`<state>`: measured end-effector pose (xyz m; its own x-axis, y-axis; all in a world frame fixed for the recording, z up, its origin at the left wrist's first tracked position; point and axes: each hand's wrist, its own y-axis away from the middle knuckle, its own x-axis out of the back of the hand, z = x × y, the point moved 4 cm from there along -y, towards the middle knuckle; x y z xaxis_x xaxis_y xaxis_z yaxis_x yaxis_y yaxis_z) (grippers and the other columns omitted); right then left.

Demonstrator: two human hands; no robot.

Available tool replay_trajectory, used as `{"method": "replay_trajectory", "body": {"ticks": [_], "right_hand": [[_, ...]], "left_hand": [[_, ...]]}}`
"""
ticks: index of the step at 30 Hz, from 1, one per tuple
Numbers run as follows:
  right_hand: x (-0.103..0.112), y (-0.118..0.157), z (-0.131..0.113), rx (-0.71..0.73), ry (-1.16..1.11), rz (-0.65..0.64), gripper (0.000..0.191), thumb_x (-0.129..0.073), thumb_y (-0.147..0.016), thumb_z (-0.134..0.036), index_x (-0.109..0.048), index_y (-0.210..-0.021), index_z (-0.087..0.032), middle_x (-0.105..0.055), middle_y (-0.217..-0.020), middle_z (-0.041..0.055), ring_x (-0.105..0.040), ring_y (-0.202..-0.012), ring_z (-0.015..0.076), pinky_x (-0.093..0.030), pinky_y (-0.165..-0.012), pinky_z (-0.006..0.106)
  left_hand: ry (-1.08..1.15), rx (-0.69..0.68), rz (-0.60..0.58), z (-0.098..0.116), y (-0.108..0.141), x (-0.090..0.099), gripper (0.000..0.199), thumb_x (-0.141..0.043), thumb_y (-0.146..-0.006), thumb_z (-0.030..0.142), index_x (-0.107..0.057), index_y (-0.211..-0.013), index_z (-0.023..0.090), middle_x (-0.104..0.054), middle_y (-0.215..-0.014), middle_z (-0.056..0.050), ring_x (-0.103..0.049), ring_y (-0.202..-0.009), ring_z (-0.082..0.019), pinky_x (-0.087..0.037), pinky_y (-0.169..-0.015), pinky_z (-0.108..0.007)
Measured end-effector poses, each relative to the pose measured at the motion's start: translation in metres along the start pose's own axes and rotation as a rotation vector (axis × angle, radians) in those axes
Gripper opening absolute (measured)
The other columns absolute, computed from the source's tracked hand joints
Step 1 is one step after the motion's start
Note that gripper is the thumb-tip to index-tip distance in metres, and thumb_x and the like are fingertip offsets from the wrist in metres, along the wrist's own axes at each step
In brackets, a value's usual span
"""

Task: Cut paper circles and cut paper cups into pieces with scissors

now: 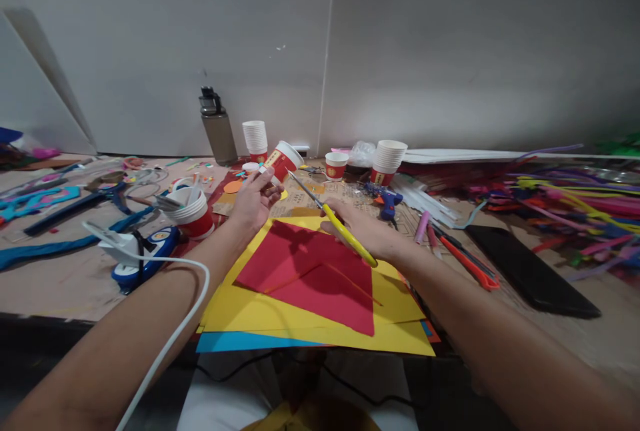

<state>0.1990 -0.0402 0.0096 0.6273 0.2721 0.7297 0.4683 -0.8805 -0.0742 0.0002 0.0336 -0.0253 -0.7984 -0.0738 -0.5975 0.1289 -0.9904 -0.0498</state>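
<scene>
A red and white paper cup (283,162) is tilted in my left hand (256,201), its white rim up and to the right. My right hand (353,223) is closed around yellow-handled scissors (345,228), whose blade tips point up-left and reach the cup's side. Whether the tips pierce the cup cannot be made out. Below both hands lies a red sheet (310,278) with a thin orange strip across it, on top of yellow sheets (225,304) and a blue one (250,342).
Left are a cup holding tools (193,214), a power strip (157,244) with a white cable and a bottle (218,131). Cup stacks (389,158) stand behind. Right are a glue gun (389,203), an orange cutter (467,263), a phone (530,271) and pipe cleaners (590,211).
</scene>
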Motion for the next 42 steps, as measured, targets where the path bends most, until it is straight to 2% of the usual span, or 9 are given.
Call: {"method": "replay_trajectory", "body": {"ticks": [6,12,20,26,34,42], "right_hand": [[0.004,-0.001,0.000,0.087,0.017,0.040,0.023,-0.052,-0.086,-0.040,-0.054,-0.088,-0.017,-0.059,-0.082,0.0026,-0.052,-0.074,0.0147,-0.039,-0.069,0.027],[0.002,-0.003,0.003,0.118,0.062,0.054,0.029,-0.050,-0.088,-0.045,-0.054,-0.085,-0.017,-0.058,-0.082,0.0011,-0.048,-0.072,0.0137,-0.035,-0.066,0.025],[-0.001,-0.007,0.006,0.122,-0.052,0.111,0.030,-0.052,-0.087,-0.047,-0.054,-0.081,-0.017,-0.057,-0.080,0.0008,-0.046,-0.067,0.0118,-0.035,-0.063,0.024],[-0.003,-0.009,0.005,0.132,-0.043,0.146,0.030,-0.052,-0.086,-0.046,-0.054,-0.080,-0.017,-0.054,-0.076,-0.0006,-0.043,-0.066,0.0113,-0.033,-0.061,0.023],[-0.005,-0.008,0.004,0.100,-0.037,0.181,0.032,-0.052,-0.086,-0.047,-0.057,-0.080,-0.016,-0.056,-0.076,0.0001,-0.044,-0.067,0.0119,-0.033,-0.063,0.025],[-0.009,-0.005,0.001,0.049,-0.094,0.192,0.035,-0.051,-0.085,-0.051,-0.053,-0.072,-0.018,-0.049,-0.059,-0.0024,-0.045,-0.056,0.0119,-0.035,-0.056,0.025]], "left_hand": [[-0.008,0.004,-0.018,0.000,-0.003,0.002,0.035,-0.080,-0.062,0.031,-0.057,-0.083,0.016,-0.063,-0.065,0.001,-0.060,-0.054,-0.009,-0.042,-0.048,-0.018],[-0.030,0.037,-0.033,-0.001,0.000,-0.002,0.036,-0.080,-0.061,0.032,-0.057,-0.084,0.015,-0.060,-0.060,0.002,-0.059,-0.051,-0.008,-0.042,-0.046,-0.016],[-0.083,0.103,-0.168,-0.010,0.015,-0.014,0.038,-0.081,-0.060,0.029,-0.056,-0.085,0.016,-0.061,-0.065,0.002,-0.059,-0.051,-0.008,-0.043,-0.047,-0.017],[-0.145,0.082,-0.144,-0.009,0.021,-0.018,0.043,-0.084,-0.056,0.033,-0.055,-0.083,0.016,-0.057,-0.059,0.004,-0.060,-0.051,-0.009,-0.042,-0.047,-0.016],[-0.184,0.081,-0.137,-0.008,0.022,-0.017,0.038,-0.081,-0.060,0.032,-0.055,-0.082,0.016,-0.056,-0.057,0.004,-0.061,-0.051,-0.010,-0.042,-0.046,-0.016],[-0.179,0.093,-0.140,-0.007,0.020,-0.018,0.036,-0.079,-0.060,0.029,-0.055,-0.083,0.016,-0.057,-0.058,0.004,-0.061,-0.052,-0.010,-0.042,-0.046,-0.017]]}}
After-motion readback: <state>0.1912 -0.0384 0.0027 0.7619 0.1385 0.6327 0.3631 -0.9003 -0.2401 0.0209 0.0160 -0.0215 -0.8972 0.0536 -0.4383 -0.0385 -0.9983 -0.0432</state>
